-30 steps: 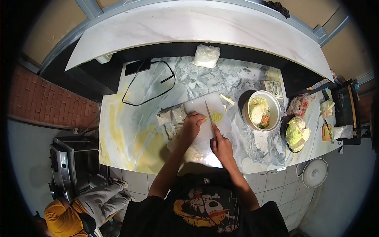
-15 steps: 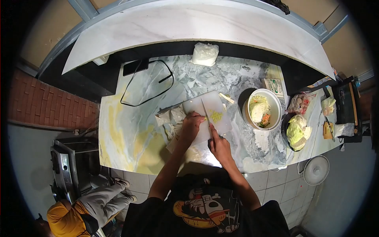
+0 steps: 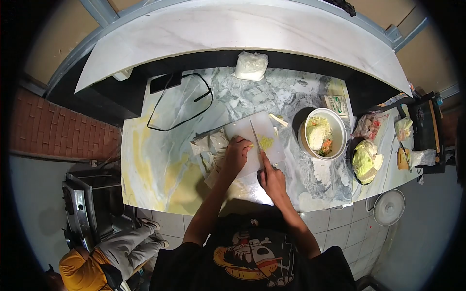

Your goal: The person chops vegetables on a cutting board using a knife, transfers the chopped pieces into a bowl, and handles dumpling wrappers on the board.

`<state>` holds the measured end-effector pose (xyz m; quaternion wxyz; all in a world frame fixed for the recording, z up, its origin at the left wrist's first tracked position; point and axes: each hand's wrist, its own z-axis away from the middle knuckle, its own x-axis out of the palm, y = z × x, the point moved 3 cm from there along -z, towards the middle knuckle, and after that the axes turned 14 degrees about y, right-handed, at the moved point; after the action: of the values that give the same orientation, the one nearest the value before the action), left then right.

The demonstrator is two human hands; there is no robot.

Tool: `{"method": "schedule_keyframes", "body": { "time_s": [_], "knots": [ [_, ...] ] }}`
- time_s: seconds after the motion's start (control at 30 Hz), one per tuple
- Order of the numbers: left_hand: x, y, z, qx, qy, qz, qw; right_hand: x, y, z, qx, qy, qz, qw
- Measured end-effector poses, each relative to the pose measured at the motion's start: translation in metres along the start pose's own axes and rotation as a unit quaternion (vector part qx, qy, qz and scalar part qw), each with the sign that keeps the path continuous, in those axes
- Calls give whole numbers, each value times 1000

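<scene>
the left hand [image 3: 237, 154], fingers curled in tight, pins a small green piece [image 3: 251, 145] on the white cutting board [image 3: 239, 128]; the right hand [image 3: 273, 180] is closed round the handle of the knife [image 3: 254, 132], chopped green bits [image 3: 266, 142] beside its blade. off to the right, a white pot [image 3: 343, 136] holds pale cabbage [image 3: 317, 137] with orange and green bits. a dark bowl [image 3: 359, 181] carries leafier cabbage [image 3: 364, 162]; a clear bag [image 3: 252, 67] bulges white.

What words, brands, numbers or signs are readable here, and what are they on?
No text reads with certainty.
White box with green print beside the round white pot: lettering too small and blurred.
Black T-shirt with a skull picture: no readable word.
Colourful printed strip on the black shelf side: too small to read.
</scene>
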<state>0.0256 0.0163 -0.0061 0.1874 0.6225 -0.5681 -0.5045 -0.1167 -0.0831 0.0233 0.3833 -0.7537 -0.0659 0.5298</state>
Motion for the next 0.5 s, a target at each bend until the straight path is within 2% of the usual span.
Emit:
{"method": "schedule_keyframes", "body": {
  "time_s": [0.13, 0.27, 0.5],
  "knots": [
    [2, 1, -1, -6, -3, -1, 1000, -4, -6, -1, 8, -12, 5, 1000],
    [-1, 4, 1, 4, 24, -8, 1000, -2, -9, 0, -21, -5, 11, 1000],
    [-1, 1, 1, 4, 16, -26, 1000, 2, -8, 2, -47, -5, 42, 998]
  ]
}}
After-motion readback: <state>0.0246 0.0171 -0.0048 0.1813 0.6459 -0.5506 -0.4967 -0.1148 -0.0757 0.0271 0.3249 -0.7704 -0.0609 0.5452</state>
